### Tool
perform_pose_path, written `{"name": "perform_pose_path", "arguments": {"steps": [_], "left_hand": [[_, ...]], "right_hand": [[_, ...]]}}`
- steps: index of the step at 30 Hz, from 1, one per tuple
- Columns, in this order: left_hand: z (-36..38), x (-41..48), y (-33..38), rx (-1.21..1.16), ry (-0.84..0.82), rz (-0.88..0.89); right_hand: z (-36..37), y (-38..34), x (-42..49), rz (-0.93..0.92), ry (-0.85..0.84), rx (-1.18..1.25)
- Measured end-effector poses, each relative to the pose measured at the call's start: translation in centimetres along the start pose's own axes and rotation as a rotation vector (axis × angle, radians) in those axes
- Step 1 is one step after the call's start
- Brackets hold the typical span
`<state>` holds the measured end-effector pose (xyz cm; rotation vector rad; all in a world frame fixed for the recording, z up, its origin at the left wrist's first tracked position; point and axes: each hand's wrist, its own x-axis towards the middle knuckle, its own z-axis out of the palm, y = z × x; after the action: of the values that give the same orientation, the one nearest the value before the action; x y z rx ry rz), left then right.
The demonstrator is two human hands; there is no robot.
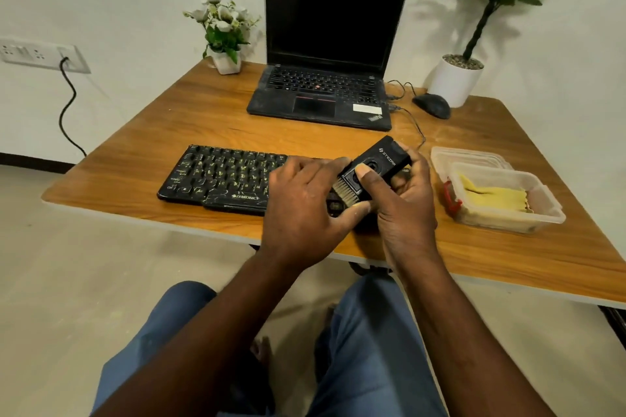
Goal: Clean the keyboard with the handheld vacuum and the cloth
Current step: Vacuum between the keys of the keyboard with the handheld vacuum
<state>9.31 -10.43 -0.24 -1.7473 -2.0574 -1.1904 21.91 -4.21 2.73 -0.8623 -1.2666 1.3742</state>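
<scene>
While the person sat at the table: both hands were held over the right end of the keyboard (220, 176).
Keyboard: it was black and lay flat near the front edge of the wooden table (152, 139). Its keys had pale yellow bits on them. Its right end was hidden by the hands.
Handheld vacuum (379, 159): it was small and black. It was tilted, with its back end up and away from the person. The brush (343, 191) at its front pointed down at the keys.
Right hand (403, 210): it was wrapped round the handheld vacuum. The thumb lay on top and the fingers curled round the far side.
Left hand (301, 213): one finger was above the brush and the thumb was below it, so it pinched the brush. The other fingers were bent over the keys.
Cloth (491, 196): it was yellow and lay folded in a clear plastic box (542, 213) on the right side of the table, near the right hand but not touching it.
Laptop (325, 44): it stood open behind the keyboard, with a dark screen.
Mouse (432, 105): it was black and sat to the right of the laptop.
Plants: a little pot of white flowers (223, 34) stood left of the laptop. A tall green plant in a white pot (457, 78) stood behind the mouse.
</scene>
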Motion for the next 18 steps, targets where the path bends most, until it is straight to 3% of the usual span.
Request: {"name": "perform_pose_path", "arguments": {"steps": [6, 14, 18], "left_hand": [[-5.5, -1.9, -6.8, 0.106, 0.059, -0.051], [-11.1, -6.7, -15.7, 0.279, -0.01, -0.454], [-10.8, -9.4, -16.8, 0.282, 0.009, -0.399]], "right_hand": [[4.1, 1.3, 1.2, -0.122, -0.183, -0.261], [13.0, 1.8, 2.9, -0.316, -0.439, -0.535], [18.1, 2.2, 4.7, -0.394, -0.577, -0.601]]}}
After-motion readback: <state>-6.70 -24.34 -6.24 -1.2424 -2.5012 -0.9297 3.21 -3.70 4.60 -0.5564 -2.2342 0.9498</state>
